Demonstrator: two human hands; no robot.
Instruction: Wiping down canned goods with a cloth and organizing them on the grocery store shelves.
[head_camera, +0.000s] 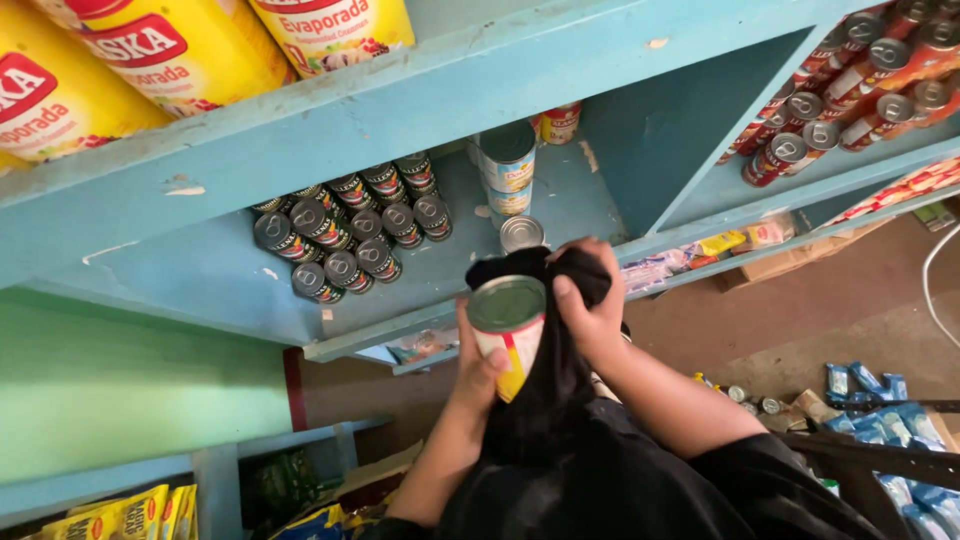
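Note:
My left hand (480, 365) grips a tin can (509, 318) with a silver lid and a white, red and yellow label. My right hand (588, 300) presses a black cloth (555, 380) against the can's right side; the cloth drapes over the top rear of the can and hangs down below it. Both hands are held just in front of the blue wooden shelf (420, 300).
On the shelf stand a cluster of dark small cans (350, 235), stacked taller cans (508, 165) and a single can (521, 233) near the edge. Yellow cans (150, 50) lie on the shelf above. Red cans (850, 80) fill the right compartment. Blue packets (880, 410) lie on the floor.

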